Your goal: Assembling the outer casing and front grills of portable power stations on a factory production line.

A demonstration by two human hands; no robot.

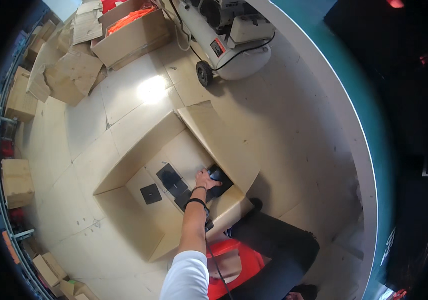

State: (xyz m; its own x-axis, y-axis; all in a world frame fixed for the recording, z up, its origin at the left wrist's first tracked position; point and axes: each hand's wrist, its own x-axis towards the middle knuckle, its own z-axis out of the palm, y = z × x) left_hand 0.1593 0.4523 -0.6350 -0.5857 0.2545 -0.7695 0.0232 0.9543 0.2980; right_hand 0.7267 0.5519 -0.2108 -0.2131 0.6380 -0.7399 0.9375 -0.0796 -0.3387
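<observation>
Touching flat black pieces [225,185] at right in a brown cardboard box [129,217], the left hand [207,180] curls. I cannot tell its grip; likewise the right hand [294,296].

Black flat pieces [150,194], tan carton [134,215], white sleeve [186,275], off-white tank [246,62]; shadowed trousers [286,245] apparently charcoal or black.
</observation>
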